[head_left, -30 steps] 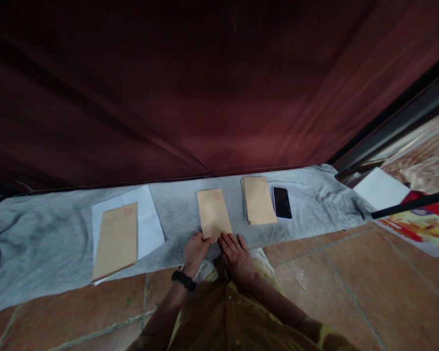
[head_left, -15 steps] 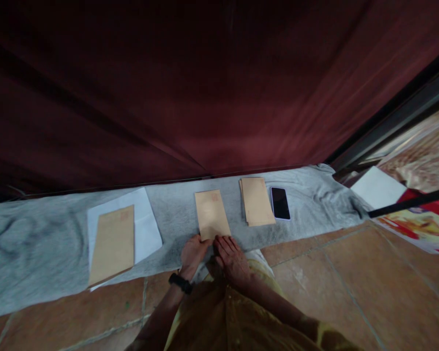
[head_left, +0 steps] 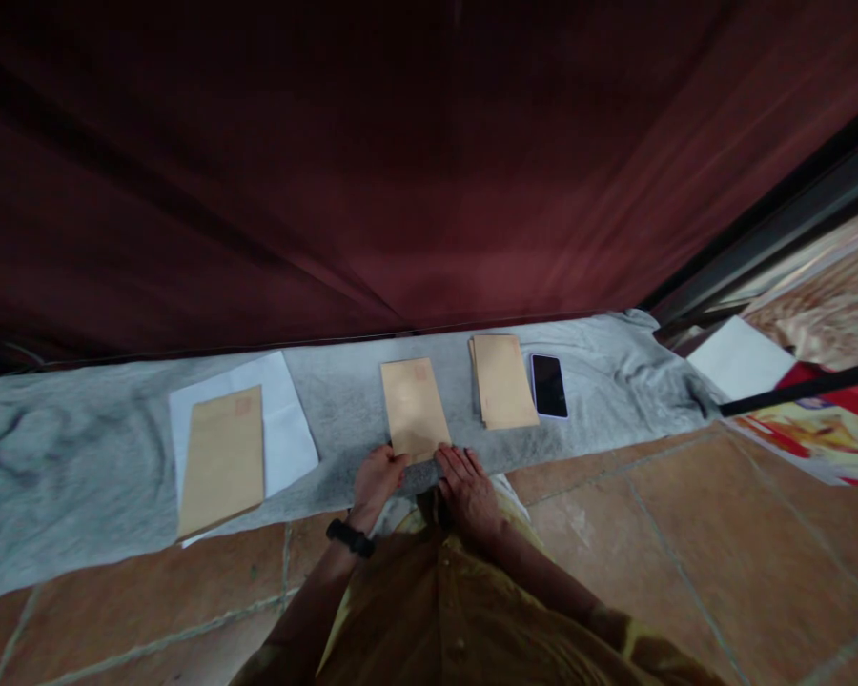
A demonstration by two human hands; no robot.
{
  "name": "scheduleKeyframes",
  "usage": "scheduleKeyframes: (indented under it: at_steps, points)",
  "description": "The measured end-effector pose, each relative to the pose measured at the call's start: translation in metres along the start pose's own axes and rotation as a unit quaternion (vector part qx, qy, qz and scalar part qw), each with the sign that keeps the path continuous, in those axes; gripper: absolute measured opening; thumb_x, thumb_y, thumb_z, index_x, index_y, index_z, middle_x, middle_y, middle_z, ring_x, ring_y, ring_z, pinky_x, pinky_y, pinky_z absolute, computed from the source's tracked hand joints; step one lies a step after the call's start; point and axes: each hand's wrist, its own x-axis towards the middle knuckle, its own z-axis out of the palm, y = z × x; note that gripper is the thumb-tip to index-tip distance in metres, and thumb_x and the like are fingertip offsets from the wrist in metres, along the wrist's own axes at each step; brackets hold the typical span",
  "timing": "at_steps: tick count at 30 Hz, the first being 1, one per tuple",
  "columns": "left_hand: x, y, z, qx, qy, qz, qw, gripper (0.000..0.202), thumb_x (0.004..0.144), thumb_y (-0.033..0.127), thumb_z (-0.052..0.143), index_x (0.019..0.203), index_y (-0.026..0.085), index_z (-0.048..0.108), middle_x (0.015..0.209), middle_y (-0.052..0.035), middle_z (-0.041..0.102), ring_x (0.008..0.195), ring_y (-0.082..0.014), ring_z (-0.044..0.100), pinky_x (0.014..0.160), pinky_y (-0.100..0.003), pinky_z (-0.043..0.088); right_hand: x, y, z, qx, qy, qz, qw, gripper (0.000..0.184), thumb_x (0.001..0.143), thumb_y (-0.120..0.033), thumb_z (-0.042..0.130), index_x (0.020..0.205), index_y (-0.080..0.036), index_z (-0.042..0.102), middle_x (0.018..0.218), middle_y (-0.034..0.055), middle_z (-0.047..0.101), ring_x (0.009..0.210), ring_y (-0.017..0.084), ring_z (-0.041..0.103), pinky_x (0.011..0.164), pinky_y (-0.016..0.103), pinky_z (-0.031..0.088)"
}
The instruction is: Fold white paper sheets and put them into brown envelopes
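A brown paper envelope (head_left: pixel 416 405) with a small reddish printed mark near its top lies on the grey cloth in front of me. My left hand (head_left: pixel 377 484), with a black band on the wrist, pinches its lower left corner between thumb and fingers. Stretched fingers of my right hand (head_left: pixel 468 486) rest flat on the lower right corner. To the right is a small stack of brown envelopes (head_left: pixel 504 383). Further left, a larger stack of brown envelopes (head_left: pixel 221 462) lies on top of white paper (head_left: pixel 292 429).
A dark-screened phone (head_left: pixel 549 386) lies beside the right stack. The grey cloth (head_left: pixel 78 457) covers a long narrow surface against a dark red curtain (head_left: pixel 429 219). At right are a dark metal bar (head_left: pixel 807 388), a white box-like object (head_left: pixel 740 357) and a red-yellow printed sheet (head_left: pixel 822 433). Tiled floor (head_left: pixel 615 534) shows below.
My right hand has slid a little to the right, onto the envelope's lower right corner. My left hand keeps its hold on the left corner. The whole view has shifted slightly.
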Motion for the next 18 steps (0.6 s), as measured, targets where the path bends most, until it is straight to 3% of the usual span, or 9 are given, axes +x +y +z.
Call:
scheduleKeyframes:
  at_steps: [7, 13, 18]
  points:
    - [0.001, 0.000, -0.002, -0.110, -0.017, -0.011, 0.994, 0.022, 0.083, 0.038, 0.063, 0.078, 0.016, 0.060, 0.055, 0.0023, 0.059, 0.047, -0.0113, 0.056, 0.048, -0.022, 0.042, 0.002, -0.001, -0.010, 0.002, 0.001, -0.001, 1.000, 0.052, 0.103, -0.024, 0.041, 0.153, -0.014, 0.040, 0.154, 0.0135, 0.048, 0.144, 0.026, 0.041, 0.122, 0.052, 0.032]
    - [-0.016, 0.007, -0.003, -0.210, -0.048, 0.006, 0.977, 0.037, 0.074, 0.045, 0.069, 0.094, 0.014, 0.065, 0.061, 0.0012, 0.064, 0.052, -0.0111, 0.058, 0.052, -0.023, 0.042, 0.013, -0.007, -0.007, 0.008, 0.023, -0.019, 1.000, 0.049, 0.100, -0.017, 0.044, 0.148, -0.015, 0.047, 0.145, 0.0144, 0.055, 0.135, 0.027, 0.048, 0.115, 0.050, 0.040]
    - [-0.024, 0.012, 0.002, -0.304, -0.070, 0.034, 0.949, 0.040, 0.063, 0.047, 0.076, 0.085, 0.016, 0.064, 0.058, 0.0011, 0.064, 0.049, -0.0107, 0.055, 0.050, -0.023, 0.037, 0.020, -0.015, -0.003, 0.008, 0.025, -0.037, 0.999, 0.046, 0.100, -0.018, 0.048, 0.145, -0.015, 0.051, 0.135, 0.0158, 0.060, 0.121, 0.027, 0.056, 0.103, 0.044, 0.047]
